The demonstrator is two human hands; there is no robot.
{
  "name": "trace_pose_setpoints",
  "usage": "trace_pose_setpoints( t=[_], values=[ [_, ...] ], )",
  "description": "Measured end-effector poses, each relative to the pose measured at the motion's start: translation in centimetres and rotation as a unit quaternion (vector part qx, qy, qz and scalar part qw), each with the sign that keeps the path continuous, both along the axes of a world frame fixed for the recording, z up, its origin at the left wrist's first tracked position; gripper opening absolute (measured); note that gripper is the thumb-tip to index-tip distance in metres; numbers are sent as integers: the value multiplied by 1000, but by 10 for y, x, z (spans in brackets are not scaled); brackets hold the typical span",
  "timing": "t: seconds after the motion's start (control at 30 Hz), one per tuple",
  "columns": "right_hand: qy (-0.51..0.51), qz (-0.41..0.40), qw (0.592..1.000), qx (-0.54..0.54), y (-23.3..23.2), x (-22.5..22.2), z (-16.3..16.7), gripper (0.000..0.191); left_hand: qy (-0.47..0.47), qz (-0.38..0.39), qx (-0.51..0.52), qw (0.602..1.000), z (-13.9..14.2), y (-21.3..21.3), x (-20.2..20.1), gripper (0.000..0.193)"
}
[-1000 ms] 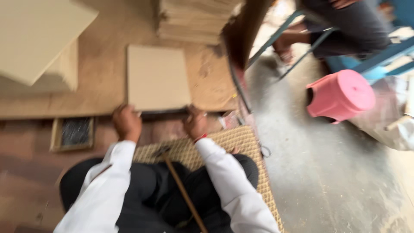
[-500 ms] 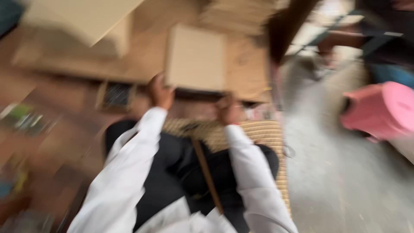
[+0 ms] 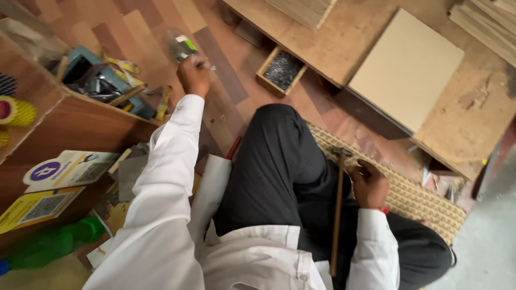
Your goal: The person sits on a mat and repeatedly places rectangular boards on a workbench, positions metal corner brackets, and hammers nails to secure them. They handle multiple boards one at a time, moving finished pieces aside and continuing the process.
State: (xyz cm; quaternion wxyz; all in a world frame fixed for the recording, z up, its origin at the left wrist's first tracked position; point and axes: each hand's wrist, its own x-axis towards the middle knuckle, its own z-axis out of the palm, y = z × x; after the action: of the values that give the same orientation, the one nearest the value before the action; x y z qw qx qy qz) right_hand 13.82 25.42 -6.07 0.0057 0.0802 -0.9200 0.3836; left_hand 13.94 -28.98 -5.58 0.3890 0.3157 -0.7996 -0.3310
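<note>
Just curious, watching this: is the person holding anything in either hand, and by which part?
The left hand grips a small clear packet by its lower end. The right hand rests by the hammer near its head; whether it grips it cannot be told.

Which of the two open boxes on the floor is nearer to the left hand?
The blue box full of tools, just beside the left hand. The small wooden box of dark nails lies farther right.

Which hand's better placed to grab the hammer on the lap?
Right. The right hand rests just beside the handle of the hammer on the lap. The left hand is stretched far out near the teal tool box, its grip closed around a small blurred container.
</note>
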Motion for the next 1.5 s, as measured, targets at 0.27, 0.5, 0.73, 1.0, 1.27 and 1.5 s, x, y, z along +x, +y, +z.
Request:
trace_pose_setpoints(
  t=[0.27,0.5,0.73,1.0,1.27,1.5],
  values=[
    [-46,-26,998,45,-14,-3,3,41,-91,66,-80,990,-35,-1,35,22],
    [-51,-40,997,42,-10,-9,-13,37,-287,-11,-50,957,-18,7,1,20],
    [-37,-47,996,63,-7,-11,-29,33,-351,-57,-102,929,-26,12,-32,16],
    [-26,-57,998,26,-22,-8,1,32,-177,-148,14,973,-12,36,-27,15],
    [-25,-88,974,-208,-30,-6,27,30,-67,-450,351,818,79,207,-58,8],
    [-47,-90,926,-365,-20,-4,30,25,-37,-538,172,824,15,363,-46,12]
  ],
)
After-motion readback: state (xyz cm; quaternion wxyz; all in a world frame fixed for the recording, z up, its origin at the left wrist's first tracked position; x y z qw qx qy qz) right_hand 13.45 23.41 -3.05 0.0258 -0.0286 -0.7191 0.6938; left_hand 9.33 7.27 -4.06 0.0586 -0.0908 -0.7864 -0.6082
